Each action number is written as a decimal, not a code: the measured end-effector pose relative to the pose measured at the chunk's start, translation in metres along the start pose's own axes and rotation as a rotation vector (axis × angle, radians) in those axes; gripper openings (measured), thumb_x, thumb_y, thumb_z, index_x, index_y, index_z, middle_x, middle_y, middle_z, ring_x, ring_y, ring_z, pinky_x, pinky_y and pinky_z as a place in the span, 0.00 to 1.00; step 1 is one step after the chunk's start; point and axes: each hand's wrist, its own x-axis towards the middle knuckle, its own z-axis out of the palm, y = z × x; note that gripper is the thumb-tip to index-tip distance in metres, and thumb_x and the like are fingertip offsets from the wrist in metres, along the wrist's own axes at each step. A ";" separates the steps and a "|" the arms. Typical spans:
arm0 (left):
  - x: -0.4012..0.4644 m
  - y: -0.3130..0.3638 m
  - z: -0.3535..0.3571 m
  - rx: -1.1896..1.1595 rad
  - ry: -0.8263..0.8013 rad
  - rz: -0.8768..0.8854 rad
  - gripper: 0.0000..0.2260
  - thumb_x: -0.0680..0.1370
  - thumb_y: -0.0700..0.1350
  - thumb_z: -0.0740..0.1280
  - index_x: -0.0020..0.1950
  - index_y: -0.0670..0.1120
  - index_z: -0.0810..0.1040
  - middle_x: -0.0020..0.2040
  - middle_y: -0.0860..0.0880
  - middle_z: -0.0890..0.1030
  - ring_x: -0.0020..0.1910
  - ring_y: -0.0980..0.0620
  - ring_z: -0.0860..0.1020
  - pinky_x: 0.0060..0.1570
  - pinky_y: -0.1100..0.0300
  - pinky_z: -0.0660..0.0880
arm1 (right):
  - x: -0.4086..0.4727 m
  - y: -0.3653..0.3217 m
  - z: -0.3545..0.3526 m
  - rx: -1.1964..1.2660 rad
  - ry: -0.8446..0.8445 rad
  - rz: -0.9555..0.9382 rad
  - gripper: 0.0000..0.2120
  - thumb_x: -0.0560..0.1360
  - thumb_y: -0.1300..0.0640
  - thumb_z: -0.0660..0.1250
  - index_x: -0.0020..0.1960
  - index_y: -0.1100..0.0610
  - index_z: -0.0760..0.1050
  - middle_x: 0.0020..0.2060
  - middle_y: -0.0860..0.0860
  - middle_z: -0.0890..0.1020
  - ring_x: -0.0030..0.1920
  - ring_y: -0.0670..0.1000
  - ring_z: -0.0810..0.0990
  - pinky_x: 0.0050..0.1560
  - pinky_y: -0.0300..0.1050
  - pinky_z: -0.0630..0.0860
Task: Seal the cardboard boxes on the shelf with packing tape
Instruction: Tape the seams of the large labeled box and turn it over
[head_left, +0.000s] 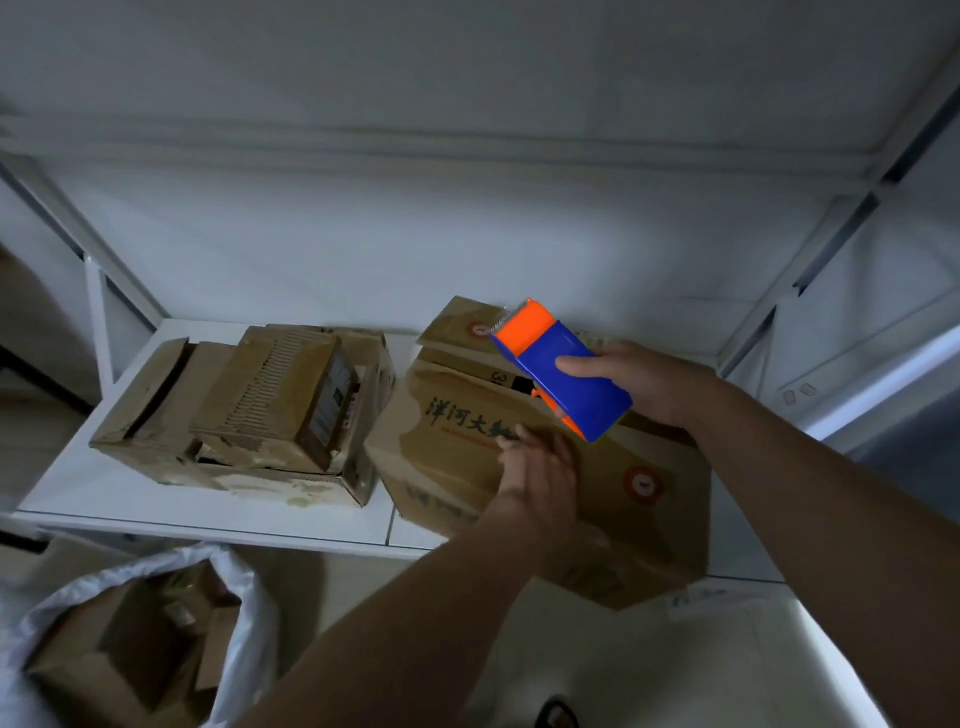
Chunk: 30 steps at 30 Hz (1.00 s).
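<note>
A large brown cardboard box (447, 447) with printed characters and red round marks sits at the right of the white shelf (156, 499), its far flaps partly raised. My right hand (644, 382) grips a blue and orange tape dispenser (563, 371) above the box, orange end pointing away. My left hand (540, 467) rests on the near top flap of that box, fingers laid over it. A second, battered cardboard box (249, 415) lies to the left on the shelf with its flaps open and a smaller carton on top.
White shelf uprights (96, 322) stand at both sides and another shelf board (467, 150) runs overhead. Below the shelf at the left, a white plastic bag (244, 613) holds several cardboard pieces. The right box overhangs the shelf's front edge.
</note>
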 end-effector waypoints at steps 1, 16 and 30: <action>-0.001 -0.005 -0.006 -0.051 0.035 0.012 0.49 0.70 0.75 0.55 0.76 0.39 0.55 0.69 0.32 0.67 0.63 0.36 0.72 0.58 0.47 0.70 | -0.001 0.001 -0.001 -0.006 -0.010 0.009 0.19 0.73 0.50 0.67 0.57 0.62 0.78 0.48 0.61 0.84 0.44 0.56 0.83 0.46 0.49 0.79; 0.013 -0.104 0.047 -0.193 -0.068 -0.215 0.64 0.56 0.79 0.65 0.75 0.53 0.29 0.76 0.38 0.35 0.73 0.27 0.41 0.66 0.32 0.60 | 0.005 0.008 -0.007 -0.035 -0.123 0.033 0.18 0.70 0.51 0.67 0.55 0.60 0.78 0.46 0.57 0.85 0.44 0.55 0.83 0.43 0.46 0.80; 0.017 -0.145 -0.016 -1.863 0.135 -0.427 0.10 0.80 0.46 0.64 0.44 0.42 0.79 0.39 0.44 0.84 0.42 0.45 0.81 0.52 0.50 0.78 | 0.011 0.000 -0.003 -0.170 -0.175 0.076 0.22 0.66 0.50 0.70 0.56 0.61 0.78 0.47 0.58 0.85 0.47 0.56 0.83 0.49 0.50 0.79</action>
